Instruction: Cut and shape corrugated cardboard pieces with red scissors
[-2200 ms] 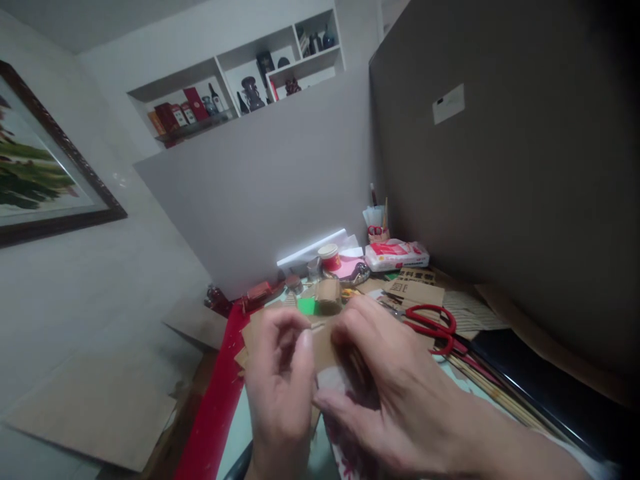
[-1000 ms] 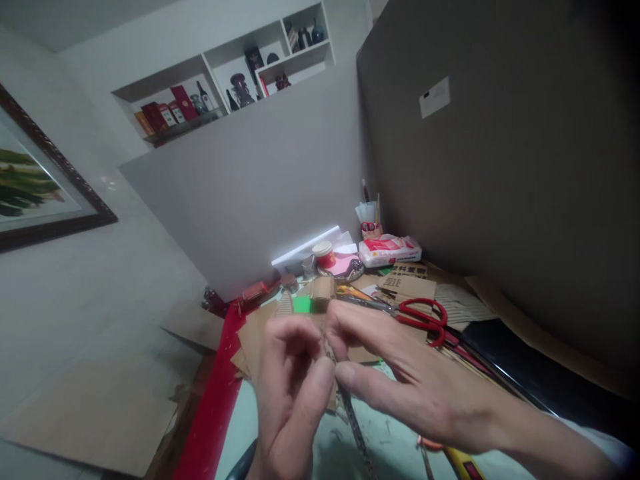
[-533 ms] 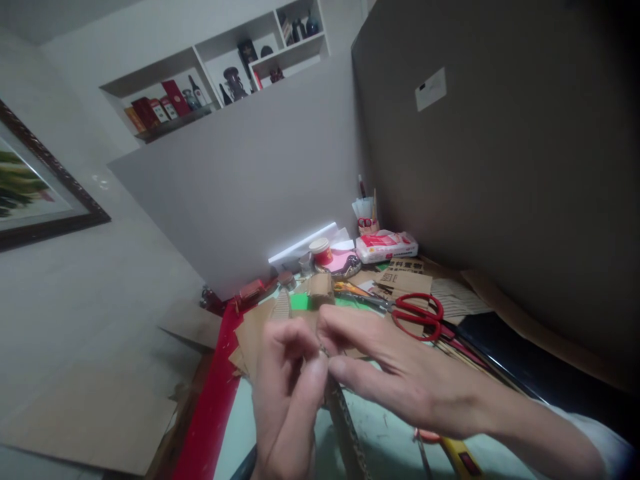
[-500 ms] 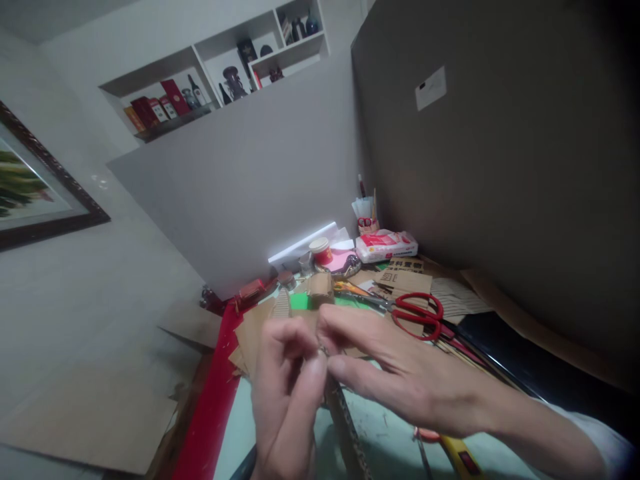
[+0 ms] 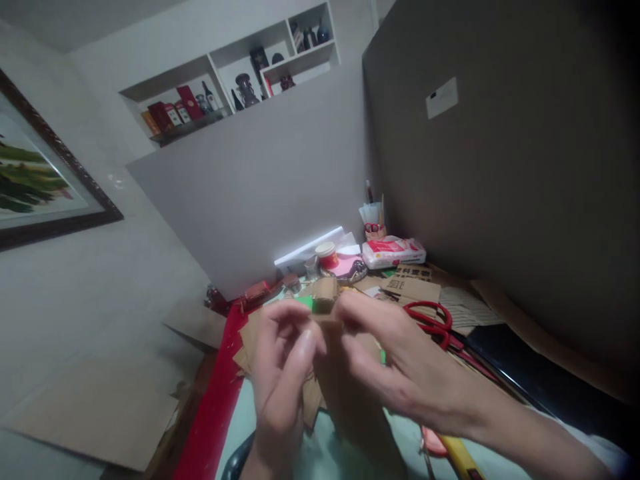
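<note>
My left hand [image 5: 280, 373] and my right hand [image 5: 395, 360] are raised close together over the table. Both pinch the top edge of a brown cardboard piece [image 5: 350, 393] that hangs down between them, its flat face toward me. The fingers of each hand are curled onto the card. Red-handled scissors [image 5: 433, 320] lie just right of my right hand. A small cardboard box [image 5: 325, 293] and a green scrap [image 5: 305, 301] sit just beyond my fingertips.
More cardboard sheets [image 5: 253, 333] lie under my hands, and a printed one [image 5: 413, 288] beside the scissors. A red cup [image 5: 327, 255], a white and red packet [image 5: 395, 252] and a pen holder [image 5: 373, 223] stand at the back. A yellow tool [image 5: 457, 457] lies near my wrist. A grey panel [image 5: 500, 167] walls the right side.
The cardboard piece was edge-on to me a moment ago; now its flat face is turned toward me. Both hands stay pinched on it and have lifted slightly.
</note>
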Tool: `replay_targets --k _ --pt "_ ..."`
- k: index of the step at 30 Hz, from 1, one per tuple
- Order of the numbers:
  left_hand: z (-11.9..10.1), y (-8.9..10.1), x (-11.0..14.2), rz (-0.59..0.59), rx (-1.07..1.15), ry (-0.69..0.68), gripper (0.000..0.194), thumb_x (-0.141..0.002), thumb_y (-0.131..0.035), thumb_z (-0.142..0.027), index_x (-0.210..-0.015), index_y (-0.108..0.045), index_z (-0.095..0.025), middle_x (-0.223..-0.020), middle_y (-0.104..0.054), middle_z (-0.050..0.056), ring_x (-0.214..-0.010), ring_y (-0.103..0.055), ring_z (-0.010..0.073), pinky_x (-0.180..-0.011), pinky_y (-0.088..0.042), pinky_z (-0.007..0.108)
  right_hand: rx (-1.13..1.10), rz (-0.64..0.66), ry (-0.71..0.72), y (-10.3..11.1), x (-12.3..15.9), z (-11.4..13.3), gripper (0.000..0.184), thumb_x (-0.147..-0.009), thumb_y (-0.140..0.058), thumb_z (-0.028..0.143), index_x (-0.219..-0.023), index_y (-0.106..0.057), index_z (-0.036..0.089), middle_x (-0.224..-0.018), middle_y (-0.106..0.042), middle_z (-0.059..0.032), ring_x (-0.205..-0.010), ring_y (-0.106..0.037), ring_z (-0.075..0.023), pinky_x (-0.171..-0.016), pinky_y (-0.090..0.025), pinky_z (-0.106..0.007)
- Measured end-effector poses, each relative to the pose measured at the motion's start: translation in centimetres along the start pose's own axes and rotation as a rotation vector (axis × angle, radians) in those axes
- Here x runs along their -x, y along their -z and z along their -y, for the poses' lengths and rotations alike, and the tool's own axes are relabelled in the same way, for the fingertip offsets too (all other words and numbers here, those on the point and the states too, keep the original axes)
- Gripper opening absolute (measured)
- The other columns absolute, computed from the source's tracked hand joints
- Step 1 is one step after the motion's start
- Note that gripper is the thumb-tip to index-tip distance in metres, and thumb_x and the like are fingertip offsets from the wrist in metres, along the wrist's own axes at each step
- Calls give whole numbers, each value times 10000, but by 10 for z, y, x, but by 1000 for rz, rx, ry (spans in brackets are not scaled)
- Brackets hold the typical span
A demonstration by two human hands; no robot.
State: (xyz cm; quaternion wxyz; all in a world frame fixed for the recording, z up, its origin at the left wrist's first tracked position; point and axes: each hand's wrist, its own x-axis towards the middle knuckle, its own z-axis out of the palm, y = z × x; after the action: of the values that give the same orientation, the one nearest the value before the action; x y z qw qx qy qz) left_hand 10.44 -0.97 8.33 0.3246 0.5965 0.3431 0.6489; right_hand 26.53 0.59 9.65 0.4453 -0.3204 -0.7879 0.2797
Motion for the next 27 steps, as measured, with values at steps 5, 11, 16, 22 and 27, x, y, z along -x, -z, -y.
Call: replay_targets --k 5,11,16,22,27 --pt "2 25 -23 -187 -172 -73 133 -916 -677 -277 -1045 -653 -254 -1018 -636 9 -985 -574 150 -841 -435 226 -410 -278 -131 1 -12 -29 168 -896 -579 199 -773 -465 218 -751 -449 43 -697 -378 -145 -624 -272 -283" --pt "0 28 -21 274 157 234 309 -898 -677 -382 -1199 -708 -318 -1053 -679 18 -848 -592 140 -792 -476 249 -842 -172 -267 -10 -17 -41 170 -895 -591 333 -850 -462 231 -761 -449 49 -656 -415 -122 -583 -325 -236" --pt "9 21 -17 352 115 241 393 -850 -698 -477 -1215 -719 -333 -1108 -673 60 -1058 -587 289 -973 -428 422 -1036 -113 -305 -22 -13 -35 259 -841 -658 358 -897 -440 230 -806 -491 44 -750 -507 -129 -683 -412 -233" --pt "13 19 -15 313 -61 128 450 -884 -628 -582 -1288 -671 -391 -1030 -661 17 -805 -547 195 -931 -439 358 -1092 -98 -303 -26 -13 -35 272 -892 -659 388 -917 -444 224 -859 -535 30 -806 -542 -135 -744 -435 -243" --pt "11 14 -16 321 -60 22 378 -906 -609 -574 -1253 -672 -438 -1416 -564 -9 -1307 -489 243 -894 -479 267 -1039 -137 -288 -28 -11 -33 274 -917 -664 408 -909 -459 227 -854 -509 42 -783 -520 -119 -705 -399 -221"
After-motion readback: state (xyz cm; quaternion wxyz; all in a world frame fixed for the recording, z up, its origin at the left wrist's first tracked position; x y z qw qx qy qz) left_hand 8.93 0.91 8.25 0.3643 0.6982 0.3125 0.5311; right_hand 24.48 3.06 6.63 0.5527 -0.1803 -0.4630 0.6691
